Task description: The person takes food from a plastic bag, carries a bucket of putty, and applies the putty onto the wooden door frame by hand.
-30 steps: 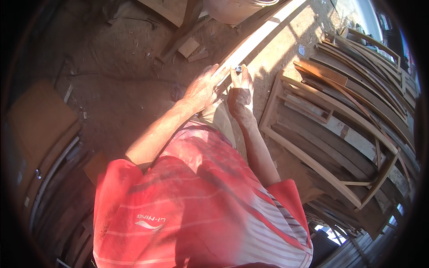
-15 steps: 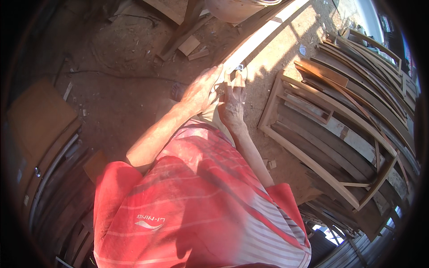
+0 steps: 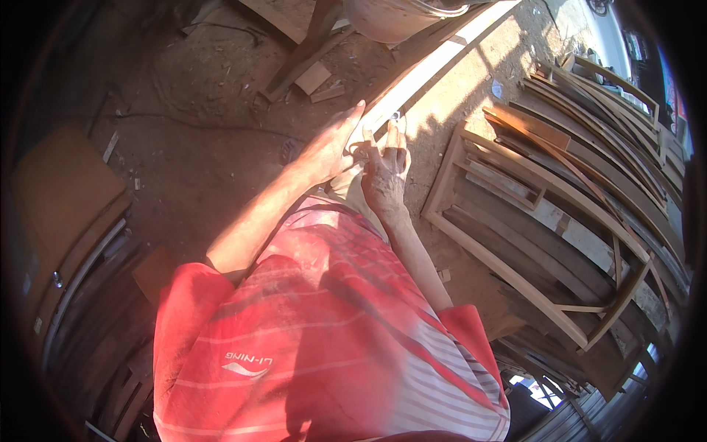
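A long pale wooden beam, brightly sunlit, runs from the upper right to my hands at its near end. My left hand lies against the left side of that end, its fingers stretched and one digit pointing up along the wood. Close by on the right side is my right hand, with one finger toward the beam and the others bent forward together. At those fingertips shows a small shiny metal piece, too small to name. The palm sides of both hands are hidden.
A pale bucket stands beside the beam's far part. Wood offcuts lie on the dirt floor. On the right, a wooden frame rests on stacked boards. A brown panel is at the left, and a dark cable crosses the ground.
My left hand has loosened from around the beam end, its fingers straighter now. The fingers of my right hand have spread slightly apart near the metal piece.
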Tool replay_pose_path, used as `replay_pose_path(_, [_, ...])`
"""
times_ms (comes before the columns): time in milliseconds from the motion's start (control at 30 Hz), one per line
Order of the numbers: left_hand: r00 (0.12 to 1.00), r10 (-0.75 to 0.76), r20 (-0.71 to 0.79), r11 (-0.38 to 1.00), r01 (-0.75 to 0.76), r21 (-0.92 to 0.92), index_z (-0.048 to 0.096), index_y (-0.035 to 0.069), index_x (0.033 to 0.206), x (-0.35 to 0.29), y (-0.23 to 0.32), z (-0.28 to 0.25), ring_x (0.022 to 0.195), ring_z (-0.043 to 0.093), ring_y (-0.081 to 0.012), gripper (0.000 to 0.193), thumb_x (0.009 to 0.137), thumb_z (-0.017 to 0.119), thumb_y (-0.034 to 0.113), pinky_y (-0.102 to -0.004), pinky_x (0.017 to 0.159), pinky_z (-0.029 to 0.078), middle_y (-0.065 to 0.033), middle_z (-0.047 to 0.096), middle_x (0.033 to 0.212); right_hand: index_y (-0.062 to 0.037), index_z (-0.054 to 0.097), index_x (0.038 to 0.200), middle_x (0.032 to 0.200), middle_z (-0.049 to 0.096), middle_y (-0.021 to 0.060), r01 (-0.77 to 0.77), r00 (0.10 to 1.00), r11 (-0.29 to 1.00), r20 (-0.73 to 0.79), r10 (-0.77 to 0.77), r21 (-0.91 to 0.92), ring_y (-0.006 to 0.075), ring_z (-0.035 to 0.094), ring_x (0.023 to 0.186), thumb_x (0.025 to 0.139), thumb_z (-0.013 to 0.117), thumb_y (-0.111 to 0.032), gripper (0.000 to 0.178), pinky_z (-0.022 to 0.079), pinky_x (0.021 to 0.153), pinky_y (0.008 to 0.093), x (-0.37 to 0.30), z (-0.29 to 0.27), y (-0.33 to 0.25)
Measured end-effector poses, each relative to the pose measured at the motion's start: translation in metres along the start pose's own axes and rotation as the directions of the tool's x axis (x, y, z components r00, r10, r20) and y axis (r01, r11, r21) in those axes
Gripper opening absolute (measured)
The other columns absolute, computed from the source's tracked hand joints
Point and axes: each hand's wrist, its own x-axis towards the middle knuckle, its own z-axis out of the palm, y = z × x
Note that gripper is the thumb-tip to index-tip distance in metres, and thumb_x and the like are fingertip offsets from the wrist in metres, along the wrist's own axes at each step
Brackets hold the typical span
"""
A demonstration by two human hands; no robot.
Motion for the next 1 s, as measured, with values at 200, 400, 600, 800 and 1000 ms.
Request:
replay_pose_path(200, [0.973, 0.14, -0.181, 0.932, -0.068, 0.355, 0.03, 0.019, 0.165, -0.011, -0.01, 0.022, 0.144, 0.044, -0.0439, 0.09, 0.088, 0.075, 0.011, -0.0468, 0.119, 0.042, -0.0262, 0.041, 0.158, -0.0059, 0.053, 0.149, 0.153, 0.045, 0.028, 0.058, 0.979, 0.982, -0.204, -0.021, 0.178, 0.0456, 0.048, 0.139, 0.088, 0.061, 0.003, 0.062, 0.043, 0.114, 0.0522, 0.071, -0.058, 0.005])
replay_pose_path(400, [0.97, 0.064, -0.236, 0.998, -0.067, -0.004, 0.033, 0.017, 0.164, -0.011, 0.009, 0.006, 0.145, 0.044, -0.0424, 0.087, 0.09, 0.078, 0.021, -0.0464, 0.119, 0.04, -0.0246, 0.046, 0.156, 0.0027, 0.066, 0.127, 0.12, 0.07, 0.0217, 0.369, 0.818, 0.915, -0.526, -0.235, 0.164, 0.0398, 0.066, 0.115, 0.096, 0.067, -0.009, 0.034, 0.052, 0.102, 0.0471, 0.218, -0.156, 0.001])
replay_pose_path(600, [0.929, -0.209, -0.305, 0.974, 0.17, -0.149, 0.035, 0.007, 0.162, -0.033, 0.017, 0.009, 0.151, 0.041, -0.0335, 0.089, 0.087, 0.081, 0.022, -0.043, 0.125, 0.032, -0.0208, 0.043, 0.162, 0.0006, 0.074, 0.111, 0.102, 0.075, 0.0228, 0.37, 0.929, 0.924, -0.075, -0.363, 0.1, 0.0357, 0.073, 0.098, 0.092, 0.066, -0.013, 0.024, 0.055, 0.088, 0.043, 0.34, -0.135, 0.023])
replay_pose_path(800, [0.828, -0.397, -0.396, 0.911, 0.302, -0.282, 0.043, 0.007, 0.158, -0.053, 0.005, 0.041, 0.149, 0.044, -0.0338, 0.078, 0.091, 0.078, 0.025, -0.0426, 0.122, 0.036, -0.022, 0.047, 0.159, 0.0005, 0.074, 0.109, 0.1, 0.075, 0.022, 0.487, 0.827, 0.871, 0.29, -0.482, 0.059, 0.0344, 0.072, 0.096, 0.092, 0.067, -0.014, 0.024, 0.055, 0.087, 0.0423, 0.364, -0.081, 0.027])
replay_pose_path(1000, [0.737, -0.379, -0.559, 0.924, 0.275, -0.265, 0.047, 0.007, 0.156, -0.029, 0.025, 0.058, 0.144, 0.049, -0.0343, 0.072, 0.093, 0.076, 0.026, -0.0409, 0.114, 0.045, -0.0222, 0.051, 0.155, 0.0004, 0.074, 0.108, 0.098, 0.075, 0.0212, 0.557, 0.753, 0.828, 0.377, -0.539, 0.07, 0.033, 0.072, 0.094, 0.092, 0.067, -0.014, 0.023, 0.055, 0.085, 0.0415, 0.368, -0.07, 0.026])
